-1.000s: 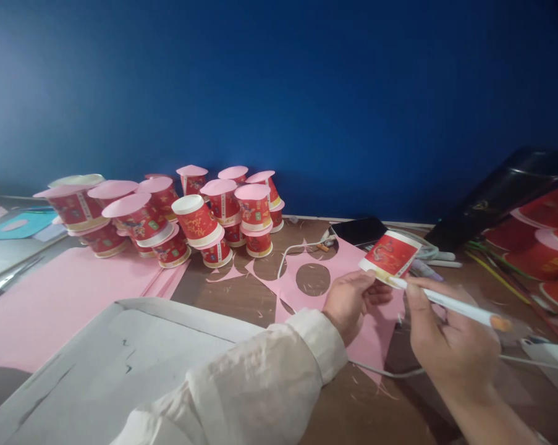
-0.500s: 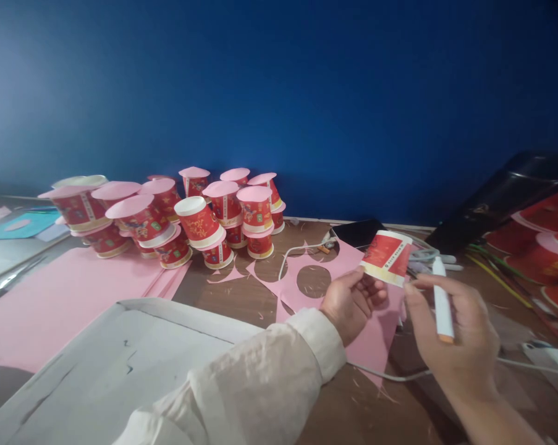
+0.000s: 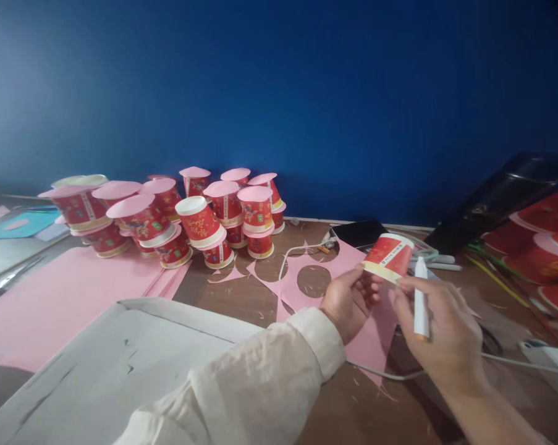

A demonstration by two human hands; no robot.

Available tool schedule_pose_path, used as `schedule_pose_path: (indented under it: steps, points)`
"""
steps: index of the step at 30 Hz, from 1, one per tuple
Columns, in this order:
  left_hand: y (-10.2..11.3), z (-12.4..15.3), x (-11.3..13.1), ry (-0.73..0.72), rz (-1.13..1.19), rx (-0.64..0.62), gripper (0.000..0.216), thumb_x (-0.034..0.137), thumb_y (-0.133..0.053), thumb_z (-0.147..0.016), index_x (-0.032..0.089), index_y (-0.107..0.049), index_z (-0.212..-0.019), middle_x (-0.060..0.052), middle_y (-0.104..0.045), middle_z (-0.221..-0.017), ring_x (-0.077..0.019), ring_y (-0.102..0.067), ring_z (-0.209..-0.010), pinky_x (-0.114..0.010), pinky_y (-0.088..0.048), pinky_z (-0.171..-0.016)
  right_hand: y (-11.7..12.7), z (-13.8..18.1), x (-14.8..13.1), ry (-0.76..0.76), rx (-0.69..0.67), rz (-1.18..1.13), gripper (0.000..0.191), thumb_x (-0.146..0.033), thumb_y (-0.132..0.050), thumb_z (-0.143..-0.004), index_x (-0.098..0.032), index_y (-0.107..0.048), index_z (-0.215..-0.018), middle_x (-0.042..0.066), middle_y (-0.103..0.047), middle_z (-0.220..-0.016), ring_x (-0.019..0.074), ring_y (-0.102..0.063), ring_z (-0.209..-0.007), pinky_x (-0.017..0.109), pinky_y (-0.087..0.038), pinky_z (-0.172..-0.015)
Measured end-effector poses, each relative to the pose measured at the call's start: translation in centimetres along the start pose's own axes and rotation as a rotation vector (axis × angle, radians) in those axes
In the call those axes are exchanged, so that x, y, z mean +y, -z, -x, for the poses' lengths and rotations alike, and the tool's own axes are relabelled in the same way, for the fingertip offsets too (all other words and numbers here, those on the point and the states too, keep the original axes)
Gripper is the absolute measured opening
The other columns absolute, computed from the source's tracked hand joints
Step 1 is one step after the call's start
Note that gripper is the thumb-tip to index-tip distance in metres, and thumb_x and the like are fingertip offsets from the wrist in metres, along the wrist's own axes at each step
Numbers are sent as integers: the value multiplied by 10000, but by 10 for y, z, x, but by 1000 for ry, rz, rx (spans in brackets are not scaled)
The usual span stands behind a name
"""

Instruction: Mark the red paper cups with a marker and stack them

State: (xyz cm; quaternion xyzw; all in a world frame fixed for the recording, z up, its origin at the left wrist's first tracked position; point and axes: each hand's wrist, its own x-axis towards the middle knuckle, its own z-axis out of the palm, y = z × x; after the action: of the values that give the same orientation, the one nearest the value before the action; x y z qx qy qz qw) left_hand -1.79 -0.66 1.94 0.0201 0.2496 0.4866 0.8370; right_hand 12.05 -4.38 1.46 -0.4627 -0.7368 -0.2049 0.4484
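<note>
My left hand (image 3: 350,298), in a cream sleeve, pinches the rim of a red paper cup (image 3: 388,256) that lies tilted on its side above the table. My right hand (image 3: 439,327) grips a white glue stick (image 3: 420,306) upright between thumb and fingers, its tip close beside the cup's rim. Under both hands lies a pink paper sheet (image 3: 306,262) with round holes cut out of it.
A heap of red cups capped with pink discs (image 3: 190,213) stands at the back left against the blue wall. Pink sheets (image 3: 60,296) and a white tray (image 3: 135,358) lie on the left. A phone (image 3: 358,233), a white cable (image 3: 390,372) and more red cups (image 3: 545,241) sit on the right.
My right hand has swung the glue stick from lying across to upright and moved left toward the cup. The cup has dropped slightly in my left hand.
</note>
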Motion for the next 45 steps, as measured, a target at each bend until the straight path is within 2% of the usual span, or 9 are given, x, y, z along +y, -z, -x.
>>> schedule_pose_path:
  steps: [4,7,10,15,20,23,30,34,45]
  points:
    - [6,0,-7,-109,-146,-172,310,345,-889,-693,114,-706,-786,-48,-658,-752,-142,-597,-728,-263,-435,-703,0,1,0,4,5,17,183,-181,-667,-930,-176,-655,-1113,87,-681,-989,218,-665,-895,342,-535,-867]
    - [8,1,-10,-132,-251,-246,408,402,-948,-602,118,-713,-779,-66,-690,-813,-166,-610,-802,-313,-426,-814,0,1,-1,-8,23,15,201,-184,-663,-934,-177,-664,-1135,82,-687,-977,219,-669,-894,343,-538,-872]
    - [9,-2,-10,-157,-252,-233,447,443,-953,-579,122,-721,-789,-59,-675,-798,-169,-606,-804,-323,-423,-822,0,1,-4,-60,39,-1,270,-213,-677,-935,-183,-667,-1204,84,-705,-991,229,-678,-902,362,-548,-884]
    - [9,-5,-9,-188,-227,-177,478,474,-959,-555,128,-726,-789,-51,-658,-775,-155,-596,-761,-326,-447,-817,6,0,-11,-114,119,-83,429,-166,-642,-954,-193,-625,-1381,114,-722,-1159,247,-714,-946,399,-579,-879]
    - [7,-3,-8,-182,-197,-181,491,456,-978,-526,119,-736,-789,-55,-661,-786,-152,-602,-784,-321,-461,-832,12,-6,-17,-89,51,-89,227,-186,-605,-981,-169,-700,-1187,102,-737,-1004,239,-710,-921,380,-574,-830]
    - [7,-2,-9,-181,-204,-194,488,457,-979,-526,117,-740,-783,-56,-661,-784,-151,-603,-789,-316,-459,-834,12,-8,-17,-88,30,-87,169,-200,-603,-985,-168,-705,-1116,89,-734,-985,216,-706,-889,352,-565,-832]
    - [7,-1,-8,-182,-245,-203,486,470,-972,-534,118,-746,-781,-65,-668,-802,-167,-606,-815,-342,-455,-867,11,-10,-16,-11,56,-22,222,-117,-629,-952,-178,-687,-1157,83,-739,-1049,213,-708,-938,337,-555,-877]
    - [6,-1,-8,-187,-241,-193,488,471,-978,-520,122,-741,-766,-58,-655,-800,-158,-595,-810,-334,-455,-857,11,-9,-15,-16,36,-57,157,-139,-630,-957,-169,-693,-1098,79,-734,-994,213,-704,-903,330,-551,-838]
    - [8,-2,-8,-201,-257,-192,488,475,-969,-521,118,-727,-749,-50,-637,-752,-165,-585,-783,-359,-460,-867,9,-8,-16,-25,30,-28,175,-166,-619,-971,-195,-699,-1124,72,-745,-1043,220,-718,-937,353,-568,-876]
